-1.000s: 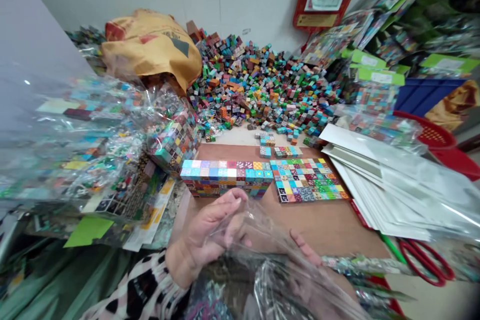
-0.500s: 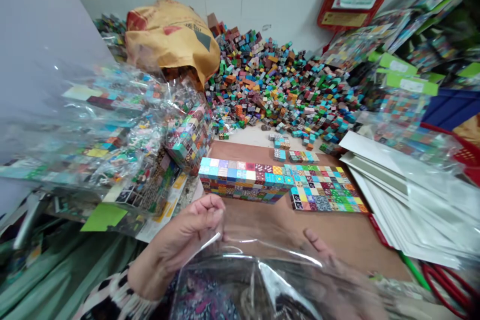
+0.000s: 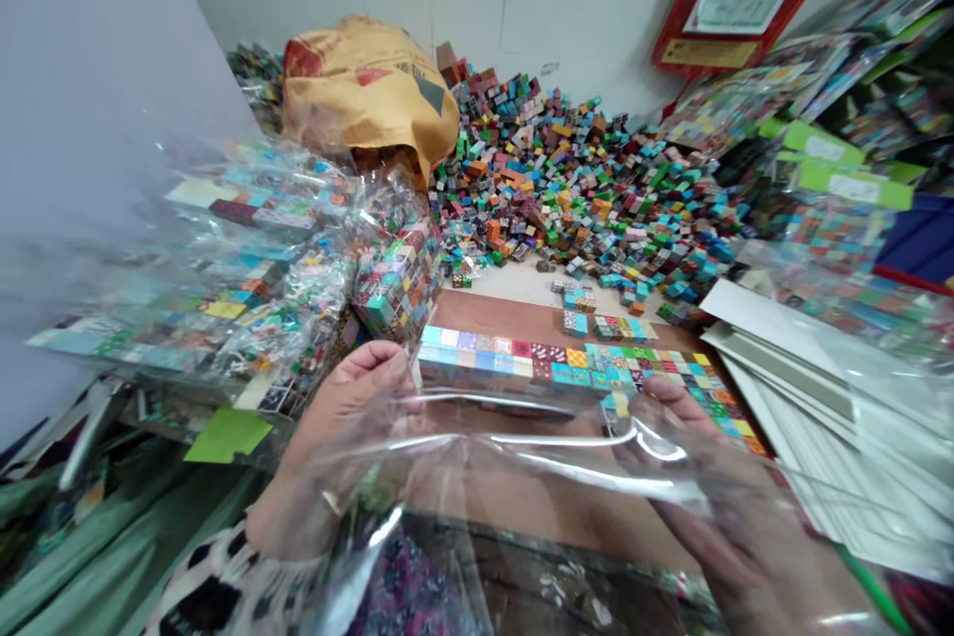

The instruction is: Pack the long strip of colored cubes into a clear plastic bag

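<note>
Our left hand (image 3: 350, 409) pinches clear plastic (image 3: 556, 447); we can't tell if our right hand (image 3: 734, 487) grips; best stretch it evenly.

Pale tabletop (image 3: 522, 280): brown board (image 3: 484, 308), heaped patterned blocks (image 3: 556, 181)

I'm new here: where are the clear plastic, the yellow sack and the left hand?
Clear plastic (image 3: 522, 482): head view, its see-through middle.
Yellow sack (image 3: 365, 99): head view, its bulging side.
Left hand (image 3: 349, 412): head view, middle of the hand.
</note>
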The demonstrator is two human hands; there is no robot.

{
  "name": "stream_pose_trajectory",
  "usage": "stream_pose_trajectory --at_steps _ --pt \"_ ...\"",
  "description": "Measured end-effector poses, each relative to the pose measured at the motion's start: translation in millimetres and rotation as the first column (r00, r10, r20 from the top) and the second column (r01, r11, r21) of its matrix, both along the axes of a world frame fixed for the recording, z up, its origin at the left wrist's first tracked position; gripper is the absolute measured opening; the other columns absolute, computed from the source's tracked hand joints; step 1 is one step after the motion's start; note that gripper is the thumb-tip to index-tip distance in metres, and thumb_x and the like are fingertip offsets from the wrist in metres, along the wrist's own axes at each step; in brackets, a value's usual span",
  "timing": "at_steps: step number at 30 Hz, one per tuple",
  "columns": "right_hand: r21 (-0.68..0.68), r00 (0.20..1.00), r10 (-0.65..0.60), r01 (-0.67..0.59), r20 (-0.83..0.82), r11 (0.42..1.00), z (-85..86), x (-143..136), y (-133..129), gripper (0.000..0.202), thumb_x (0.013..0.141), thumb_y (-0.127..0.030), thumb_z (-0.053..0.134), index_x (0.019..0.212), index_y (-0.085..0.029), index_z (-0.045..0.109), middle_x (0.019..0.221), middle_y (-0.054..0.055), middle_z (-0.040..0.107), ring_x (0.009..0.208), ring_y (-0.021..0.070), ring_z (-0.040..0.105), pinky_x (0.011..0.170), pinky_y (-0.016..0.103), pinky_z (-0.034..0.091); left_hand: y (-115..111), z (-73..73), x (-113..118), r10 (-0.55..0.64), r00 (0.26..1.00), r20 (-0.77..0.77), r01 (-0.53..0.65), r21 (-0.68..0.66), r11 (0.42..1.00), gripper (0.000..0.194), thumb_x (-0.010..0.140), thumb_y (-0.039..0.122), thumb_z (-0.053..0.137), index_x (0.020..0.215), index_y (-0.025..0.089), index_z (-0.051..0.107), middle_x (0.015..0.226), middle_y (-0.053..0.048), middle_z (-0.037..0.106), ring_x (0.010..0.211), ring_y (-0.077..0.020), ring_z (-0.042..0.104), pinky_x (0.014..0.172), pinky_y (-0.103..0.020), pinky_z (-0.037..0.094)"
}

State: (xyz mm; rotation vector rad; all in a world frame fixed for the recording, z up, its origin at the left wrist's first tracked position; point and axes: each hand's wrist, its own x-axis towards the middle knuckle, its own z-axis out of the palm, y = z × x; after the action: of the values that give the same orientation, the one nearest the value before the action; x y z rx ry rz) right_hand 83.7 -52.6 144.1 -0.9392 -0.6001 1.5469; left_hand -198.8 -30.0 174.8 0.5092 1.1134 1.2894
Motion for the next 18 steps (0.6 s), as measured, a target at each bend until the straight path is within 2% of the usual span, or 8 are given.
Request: stream_pose_trajectory --at_steps 3,8,13,18 --pt "0.002 0.999 -0.032 0.032 0.023 0.999 8.5 -5.0 15.3 0.03 0.063 -0.022 0.084 0.089 -0.022 0.068 0.071 0.0 0.065 0.05 0.0115 0.058 0.048 0.024 0.053 9.3 3.8 1.7 0.107 0.994 -0.013 -0.107 0.011 0.994 0.024 0.06 0.011 0.08 0.074 0.014 0.061 0.055 0.001 0.063 0.042 -0.0106 0.058 0.04 -0.016 0.045" --pt "-0.011 0.988 -0.088 0.09 0.125 0.996 10.8 -4.0 31.1 0.036 0.057 -0.024 0.088 0.088 -0.02 0.069 0.072 0.001 0.068 0.05 0.0121 0.061 0.044 0.021 0.051 19.8 -4.7 6.6 0.228 0.974 0.004 -0.228 0.023 0.973 0.026 0.057 0.009 0.08 0.076 0.012 0.062 0.053 0.001 0.064 0.041 -0.01 0.057 0.041 -0.017 0.046" --pt "0.067 0.963 -0.104 0.09 0.25 0.994 11.1 -2.7 40.4 0.037 0.056 -0.026 0.089 0.086 -0.019 0.069 0.064 -0.001 0.065 0.043 0.0111 0.057 0.041 0.022 0.049 27.4 -10.5 12.5 0.272 0.961 0.048 -0.273 0.028 0.962 0.026 0.058 0.007 0.079 0.078 0.011 0.064 0.057 0.0 0.066 0.044 -0.0079 0.056 0.045 -0.016 0.046" --pt "0.076 0.935 -0.13 0.111 0.329 0.991 9.8 -3.5 43.3 0.04 0.055 -0.031 0.09 0.087 -0.02 0.068 0.069 0.0 0.065 0.046 0.0141 0.061 0.039 0.022 0.049 32.4 -14.1 13.6 0.261 0.963 0.065 -0.264 0.055 0.963 0.026 0.057 0.006 0.079 0.078 0.011 0.065 0.061 -0.001 0.068 0.047 -0.0083 0.058 0.047 -0.017 0.047"
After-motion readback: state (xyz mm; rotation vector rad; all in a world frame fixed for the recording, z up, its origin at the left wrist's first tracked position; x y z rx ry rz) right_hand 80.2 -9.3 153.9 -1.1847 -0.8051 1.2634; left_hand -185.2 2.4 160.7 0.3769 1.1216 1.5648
